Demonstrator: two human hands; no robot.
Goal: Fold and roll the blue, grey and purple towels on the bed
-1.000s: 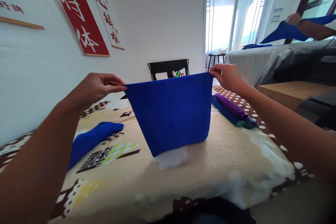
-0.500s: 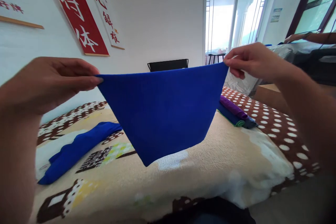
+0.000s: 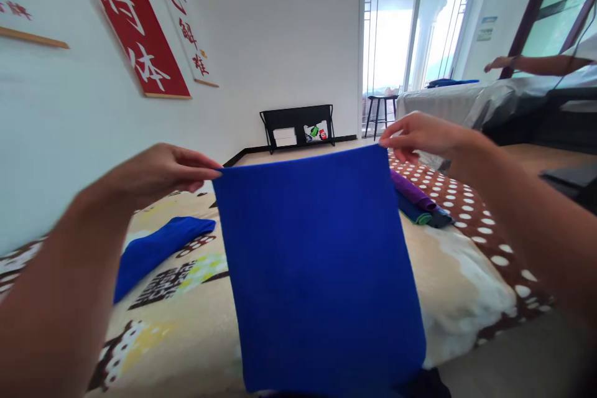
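Observation:
A plain blue cloth hangs spread out in front of me, above the patterned blanket. My left hand pinches its upper left corner between thumb and fingers. At the upper right corner, my right hand grips the cloth the same way. The top edge is stretched nearly straight, a little higher on the right. A second blue cloth lies crumpled on the blanket to the left, partly hidden by my left forearm.
Rolled purple and dark cloths lie on the blanket's right side. Beyond stand a black rack and a stool. At right, another person's arm reaches over a plastic-covered surface. Red and white scrolls hang on the wall.
Both hands have come lower and closer together. The cloth has swung from a tilted position to hanging down, its bottom edge now near me. The other person's arm has shifted left.

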